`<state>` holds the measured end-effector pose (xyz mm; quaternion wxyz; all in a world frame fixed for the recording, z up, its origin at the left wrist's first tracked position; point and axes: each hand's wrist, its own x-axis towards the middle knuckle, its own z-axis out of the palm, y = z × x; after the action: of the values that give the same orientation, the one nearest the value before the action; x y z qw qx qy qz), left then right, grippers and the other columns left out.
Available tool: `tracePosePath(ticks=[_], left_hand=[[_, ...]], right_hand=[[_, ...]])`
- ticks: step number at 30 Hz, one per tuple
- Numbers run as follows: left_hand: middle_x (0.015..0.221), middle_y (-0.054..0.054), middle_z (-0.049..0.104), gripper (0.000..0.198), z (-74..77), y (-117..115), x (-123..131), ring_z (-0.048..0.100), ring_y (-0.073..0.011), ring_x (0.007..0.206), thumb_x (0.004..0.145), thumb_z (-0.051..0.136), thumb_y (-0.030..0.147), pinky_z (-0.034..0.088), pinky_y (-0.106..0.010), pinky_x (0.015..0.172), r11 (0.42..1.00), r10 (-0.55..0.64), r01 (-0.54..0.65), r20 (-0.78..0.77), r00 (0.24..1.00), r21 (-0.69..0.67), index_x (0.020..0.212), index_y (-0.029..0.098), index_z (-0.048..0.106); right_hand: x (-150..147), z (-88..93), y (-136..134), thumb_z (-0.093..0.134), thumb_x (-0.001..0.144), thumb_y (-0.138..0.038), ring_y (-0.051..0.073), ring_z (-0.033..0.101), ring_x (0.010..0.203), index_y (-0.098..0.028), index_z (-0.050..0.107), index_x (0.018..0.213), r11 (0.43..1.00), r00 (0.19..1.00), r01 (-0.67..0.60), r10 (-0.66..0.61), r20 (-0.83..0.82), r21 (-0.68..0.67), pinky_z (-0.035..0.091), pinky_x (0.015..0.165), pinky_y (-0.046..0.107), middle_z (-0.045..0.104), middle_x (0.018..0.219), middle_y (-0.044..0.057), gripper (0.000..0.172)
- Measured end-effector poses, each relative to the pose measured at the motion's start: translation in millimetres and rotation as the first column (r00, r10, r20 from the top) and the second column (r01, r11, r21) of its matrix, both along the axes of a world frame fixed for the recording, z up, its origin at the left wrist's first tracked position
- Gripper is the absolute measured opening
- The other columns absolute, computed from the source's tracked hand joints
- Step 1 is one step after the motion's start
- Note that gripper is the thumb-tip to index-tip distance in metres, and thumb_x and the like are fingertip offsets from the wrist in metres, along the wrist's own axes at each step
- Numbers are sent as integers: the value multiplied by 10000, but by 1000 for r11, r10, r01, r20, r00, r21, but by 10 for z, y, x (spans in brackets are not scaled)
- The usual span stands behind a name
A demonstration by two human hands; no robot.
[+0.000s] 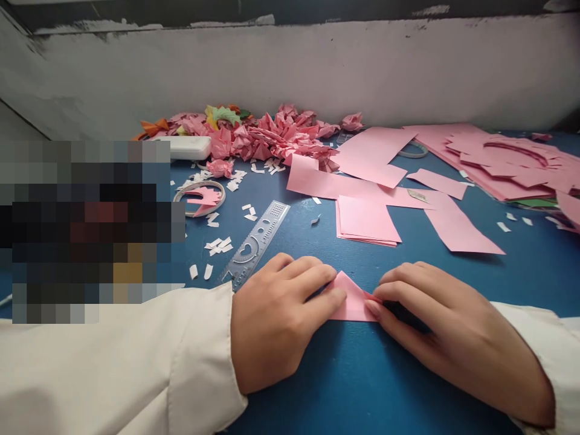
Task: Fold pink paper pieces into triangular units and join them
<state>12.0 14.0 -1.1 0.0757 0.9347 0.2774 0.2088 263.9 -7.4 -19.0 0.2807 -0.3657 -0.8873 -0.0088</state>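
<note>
A small pink paper, folded to a peak at the top, lies on the blue table between my hands. My left hand presses on its left part with the fingers, which hide that side. At the right corner, the thumb and fingers of my right hand pinch the paper. Just beyond it sits a stack of pink paper squares. A clear plastic ruler with cut-out shapes reaches out from behind my left hand.
Crumpled pink paper pieces are heaped along the wall. Pink sheets and strips spread at the back right, beside layered jagged cutouts. A tape roll rings a pink scrap at left, near white paper bits and a white box-like object.
</note>
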Motion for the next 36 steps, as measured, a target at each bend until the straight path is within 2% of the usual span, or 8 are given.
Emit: tracePosePath(ticks=[3, 7, 12, 19, 24, 29, 32, 36], left_hand=[[1368, -105, 692, 349, -27, 25, -15, 584, -270, 1314, 1084, 355, 101, 410, -413, 1017, 996, -87, 88, -42, 995, 18, 1267, 115, 651], [1569, -60, 566, 413, -42, 45, -39, 465, -265, 1481, 1096, 319, 121, 331, -445, 1095, 993, -111, 106, -134, 985, -41, 1429, 133, 562], [1619, -69, 489, 436, -22, 42, -51, 442, -269, 1510, 1130, 275, 213, 270, -474, 1152, 983, -160, 144, -154, 975, -109, 1487, 116, 506], [1672, -76, 387, 472, -32, 1, -54, 370, -264, 1558, 1156, 242, 289, 211, -471, 1222, 986, -150, 130, -210, 966, -108, 1551, 120, 439], [1654, -78, 430, 473, -42, 17, -70, 374, -253, 1559, 1153, 266, 313, 248, -475, 1245, 984, -157, 136, -196, 968, -119, 1548, 139, 459], [1664, -42, 406, 464, -43, 32, -74, 363, -245, 1563, 1153, 280, 314, 193, -456, 1262, 979, -171, 144, -194, 966, -142, 1545, 146, 461], [1675, -37, 384, 463, -40, 27, -71, 358, -249, 1565, 1151, 281, 304, 201, -467, 1255, 980, -170, 144, -201, 965, -139, 1549, 141, 451], [1667, -65, 397, 473, -38, 21, -66, 360, -263, 1565, 1147, 277, 296, 235, -491, 1259, 980, -173, 148, -208, 963, -133, 1553, 125, 449]], right_hand=[[-13, 7, -19, 519, 1055, -117, 150, 558, 696, -199, 554, 946, 998, 1000, -8, 7, 22, 56, 461, 667, 308, 651, 808, 24, 141], [-18, 33, -37, 548, 1033, -67, 163, 536, 702, -188, 568, 959, 991, 998, -24, 17, 57, 128, 457, 728, 338, 678, 815, 39, 143], [1, 47, -41, 540, 1029, -46, 163, 571, 677, -172, 592, 1040, 980, 993, -77, 58, 104, 182, 468, 684, 342, 707, 825, 42, 136], [41, 18, -67, 579, 989, -25, 174, 563, 686, -133, 623, 1034, 977, 983, -111, 81, 163, 184, 485, 665, 352, 681, 813, 55, 125], [56, 16, -121, 616, 985, -85, 173, 545, 665, -128, 659, 1070, 974, 969, -143, 102, 227, 173, 507, 648, 373, 652, 799, 34, 104], [37, 14, -131, 600, 988, -85, 162, 536, 656, -132, 645, 1047, 985, 974, -138, 117, 195, 100, 492, 619, 356, 635, 784, 20, 88], [24, 25, -110, 585, 973, -43, 164, 563, 679, -135, 629, 1020, 988, 980, -131, 117, 161, 79, 478, 617, 349, 641, 792, 29, 112], [16, 30, -86, 564, 1000, -94, 174, 624, 720, -133, 624, 1171, 993, 989, -78, 65, 133, 92, 510, 652, 357, 698, 892, 58, 185]])
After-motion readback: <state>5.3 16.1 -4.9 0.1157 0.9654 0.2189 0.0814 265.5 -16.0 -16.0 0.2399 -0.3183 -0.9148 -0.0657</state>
